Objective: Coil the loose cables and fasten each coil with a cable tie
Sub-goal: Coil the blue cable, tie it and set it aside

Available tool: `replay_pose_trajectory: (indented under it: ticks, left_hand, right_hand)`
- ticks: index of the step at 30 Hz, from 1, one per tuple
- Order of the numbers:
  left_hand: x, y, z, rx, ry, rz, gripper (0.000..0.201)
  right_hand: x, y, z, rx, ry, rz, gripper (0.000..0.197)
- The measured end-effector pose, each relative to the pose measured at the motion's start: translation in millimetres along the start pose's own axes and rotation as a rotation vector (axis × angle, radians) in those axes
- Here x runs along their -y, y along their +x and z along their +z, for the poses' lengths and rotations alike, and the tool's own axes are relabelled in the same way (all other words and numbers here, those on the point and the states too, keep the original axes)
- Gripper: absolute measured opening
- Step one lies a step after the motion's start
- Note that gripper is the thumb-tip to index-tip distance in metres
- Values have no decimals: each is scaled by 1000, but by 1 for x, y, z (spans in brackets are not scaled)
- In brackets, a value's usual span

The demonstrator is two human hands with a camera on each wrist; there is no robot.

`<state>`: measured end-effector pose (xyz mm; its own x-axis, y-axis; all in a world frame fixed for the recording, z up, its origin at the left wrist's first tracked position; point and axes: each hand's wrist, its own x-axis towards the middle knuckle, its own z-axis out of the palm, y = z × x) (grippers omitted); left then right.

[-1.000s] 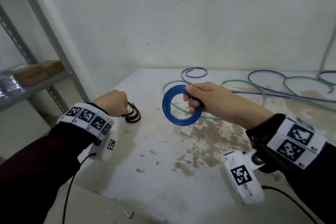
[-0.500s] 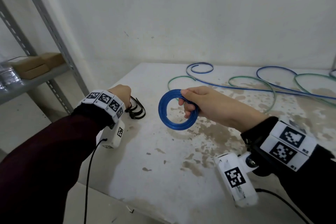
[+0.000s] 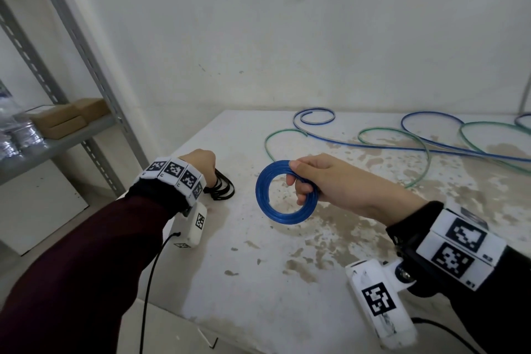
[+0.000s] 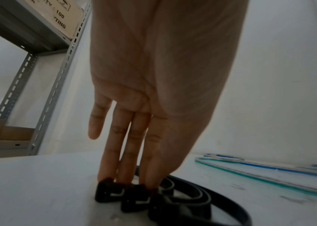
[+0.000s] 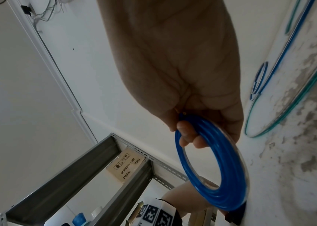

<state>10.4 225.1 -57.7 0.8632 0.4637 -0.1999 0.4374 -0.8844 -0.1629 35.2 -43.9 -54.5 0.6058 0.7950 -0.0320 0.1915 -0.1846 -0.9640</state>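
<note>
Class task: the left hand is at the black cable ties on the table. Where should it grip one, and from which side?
Probably by the blocky head, pinched from above: the left hand's fingertips already touch the cable ties there, and the thin straps lie flat on the table.

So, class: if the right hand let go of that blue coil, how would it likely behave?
The blue coil would probably spring open: nothing ties it, only the right hand grips its turns. It looks light, held up by one side. On edge it might roll.
</note>
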Motion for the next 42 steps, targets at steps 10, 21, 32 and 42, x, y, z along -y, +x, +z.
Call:
replay_pose_trajectory:
  ticks: [10, 21, 32, 42]
  left_hand:
    - [-21, -30, -49, -286, -91, 2, 34]
    - [-148, -75, -95, -265, -1310, 586, 26]
    - [-252, -78, -130, -145, -1746, 662, 45]
    - [-270, -85, -122, -206, -1428, 864, 22]
  right_hand:
    - [0, -5, -16, 9, -5, -42, 36]
    - [24, -34, -82, 1, -264, -237, 32]
    - [26, -83, -180, -263, -515, -274, 36]
    - [27, -96, -198, -386, -547, -263, 35]
